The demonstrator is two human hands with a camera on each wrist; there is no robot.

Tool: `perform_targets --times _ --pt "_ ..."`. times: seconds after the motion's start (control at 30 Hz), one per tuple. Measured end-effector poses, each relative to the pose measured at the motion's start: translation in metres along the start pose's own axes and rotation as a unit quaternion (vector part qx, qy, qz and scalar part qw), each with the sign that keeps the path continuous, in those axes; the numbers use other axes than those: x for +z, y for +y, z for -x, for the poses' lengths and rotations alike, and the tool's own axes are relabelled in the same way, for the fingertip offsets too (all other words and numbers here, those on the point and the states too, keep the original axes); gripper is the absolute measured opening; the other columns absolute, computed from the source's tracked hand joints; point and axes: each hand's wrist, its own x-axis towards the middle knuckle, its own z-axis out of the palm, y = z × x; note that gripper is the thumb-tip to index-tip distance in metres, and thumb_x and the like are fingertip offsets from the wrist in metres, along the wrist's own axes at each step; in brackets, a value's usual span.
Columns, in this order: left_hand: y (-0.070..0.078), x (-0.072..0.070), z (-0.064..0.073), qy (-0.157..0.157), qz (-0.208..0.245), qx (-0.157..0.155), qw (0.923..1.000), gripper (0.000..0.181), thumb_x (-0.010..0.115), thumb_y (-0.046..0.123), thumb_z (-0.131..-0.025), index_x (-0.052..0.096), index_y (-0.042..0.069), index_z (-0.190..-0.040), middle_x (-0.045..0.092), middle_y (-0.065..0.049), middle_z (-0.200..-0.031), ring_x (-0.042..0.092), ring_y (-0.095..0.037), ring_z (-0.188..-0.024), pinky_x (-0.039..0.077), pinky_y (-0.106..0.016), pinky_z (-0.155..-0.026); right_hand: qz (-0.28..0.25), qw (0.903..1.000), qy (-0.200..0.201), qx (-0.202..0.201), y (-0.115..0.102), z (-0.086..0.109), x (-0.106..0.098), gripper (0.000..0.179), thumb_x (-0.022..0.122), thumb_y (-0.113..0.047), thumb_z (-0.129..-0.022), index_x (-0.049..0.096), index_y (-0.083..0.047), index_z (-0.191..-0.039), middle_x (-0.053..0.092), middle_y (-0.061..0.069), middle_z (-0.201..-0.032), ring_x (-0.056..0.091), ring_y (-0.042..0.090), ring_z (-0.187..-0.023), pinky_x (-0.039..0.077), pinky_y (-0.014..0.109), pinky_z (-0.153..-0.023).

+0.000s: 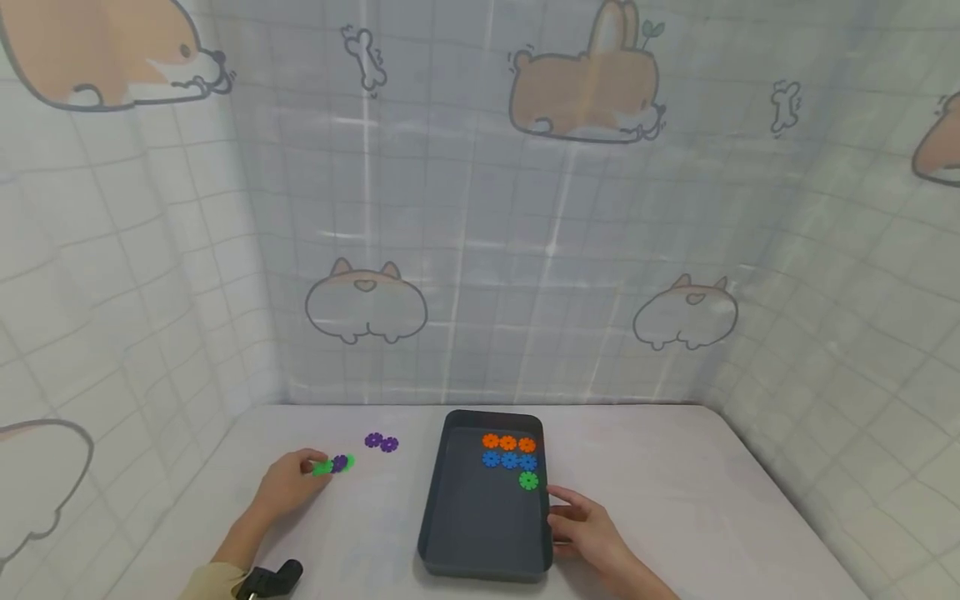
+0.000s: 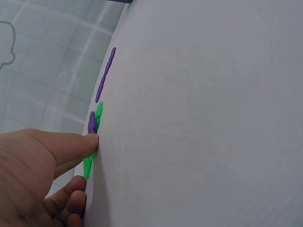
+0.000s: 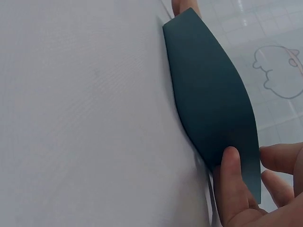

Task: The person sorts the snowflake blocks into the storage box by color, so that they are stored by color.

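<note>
In the head view, my left hand (image 1: pixel 288 483) is at the left of the table. Its thumb and fingertips pinch a green flower-shaped disc (image 1: pixel 322 468). A purple flower disc (image 1: pixel 340 463) overlaps that disc and another green disc (image 1: pixel 350 462). Two more purple discs (image 1: pixel 381 442) lie farther back, side by side. My right hand (image 1: pixel 592 533) rests against the right wall of a dark grey tray (image 1: pixel 430 517). The right wrist view shows its fingers (image 3: pixel 231 165) lying along the tray's outer wall (image 3: pixel 208 85). Inside the tray are orange discs (image 1: pixel 508 443), blue discs (image 1: pixel 510 460) and one green disc (image 1: pixel 528 481).
The white tabletop (image 1: pixel 645 467) meets tile-patterned sheeting (image 1: pixel 480 250) at the back and sides, printed with cartoon dogs. A black strap-like device (image 1: pixel 272 579) sits at my left wrist beside a pale sleeve (image 1: pixel 213 583).
</note>
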Motion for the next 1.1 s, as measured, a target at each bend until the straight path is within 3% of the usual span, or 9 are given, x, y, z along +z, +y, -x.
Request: perform_targets --times 0.17,0.4,0.57,0.73,0.87,0.97,1.1 --pt "0.001 -0.001 -0.001 -0.009 -0.006 -0.003 0.9999 0.05 0.074 0.024 -0.084 0.061 -0.006 -0.122 0.063 -0.018 -0.101 0.058 -0.029 -0.087 0.051 -0.047 -0.072 0.007 0.9999 0.009 0.004 0.0 -0.001 0.0 0.053 0.067 -0.008 -0.091 0.048 -0.004 -0.141 0.062 0.016 -0.114 0.067 0.022 -0.086 0.058 0.037 -0.071" --pt "0.004 -0.004 -0.004 -0.013 -0.005 -0.005 0.9999 0.041 0.075 0.022 -0.083 0.066 -0.005 -0.112 0.064 -0.015 -0.097 0.057 -0.027 -0.085 0.05 -0.047 -0.072 0.004 1.0 0.001 0.002 -0.002 0.0 0.001 0.052 0.066 -0.008 -0.092 0.048 -0.004 -0.141 0.063 0.014 -0.112 0.066 0.021 -0.086 0.057 0.037 -0.072" --pt "0.001 -0.005 -0.004 0.005 0.008 0.001 1.0 0.041 0.079 0.023 -0.08 0.068 -0.005 -0.108 0.066 -0.016 -0.094 0.06 -0.03 -0.084 0.051 -0.047 -0.072 0.003 1.0 -0.005 -0.001 -0.003 0.0 0.0 0.053 0.066 -0.009 -0.092 0.047 -0.004 -0.141 0.063 0.014 -0.112 0.066 0.022 -0.086 0.057 0.037 -0.072" --pt "-0.004 -0.002 -0.001 0.046 0.027 0.013 0.9985 0.029 0.081 0.017 -0.077 0.072 0.0 -0.1 0.069 -0.013 -0.088 0.064 -0.029 -0.081 0.053 -0.044 -0.068 0.0 1.0 -0.008 -0.003 -0.002 0.0 0.0 0.054 0.067 -0.008 -0.091 0.047 -0.003 -0.141 0.063 0.014 -0.111 0.067 0.022 -0.086 0.058 0.038 -0.071" --pt "0.0 0.0 0.003 0.055 0.056 0.006 0.9969 0.024 0.079 0.017 -0.08 0.074 0.003 -0.099 0.07 -0.01 -0.087 0.065 -0.025 -0.078 0.053 -0.037 -0.064 -0.004 1.0 -0.008 0.0 -0.002 0.0 0.0 0.054 0.066 -0.007 -0.091 0.046 -0.003 -0.141 0.063 0.014 -0.111 0.067 0.022 -0.085 0.058 0.038 -0.071" --pt "0.011 0.001 0.007 0.043 0.092 -0.014 0.9948 0.028 0.077 0.019 -0.083 0.073 0.0 -0.103 0.07 -0.01 -0.089 0.065 -0.022 -0.078 0.053 -0.032 -0.063 -0.004 1.0 -0.005 0.002 -0.004 0.0 0.0 0.054 0.067 -0.007 -0.091 0.047 -0.003 -0.141 0.063 0.015 -0.112 0.067 0.022 -0.086 0.058 0.038 -0.072" --pt "0.031 0.004 0.013 0.025 0.158 -0.042 0.9862 0.031 0.075 0.016 -0.084 0.07 -0.004 -0.108 0.07 -0.013 -0.095 0.066 -0.021 -0.081 0.056 -0.029 -0.064 -0.003 1.0 -0.003 0.003 -0.005 0.001 0.0 0.054 0.067 -0.007 -0.091 0.047 -0.003 -0.141 0.063 0.015 -0.112 0.067 0.023 -0.086 0.058 0.038 -0.072"
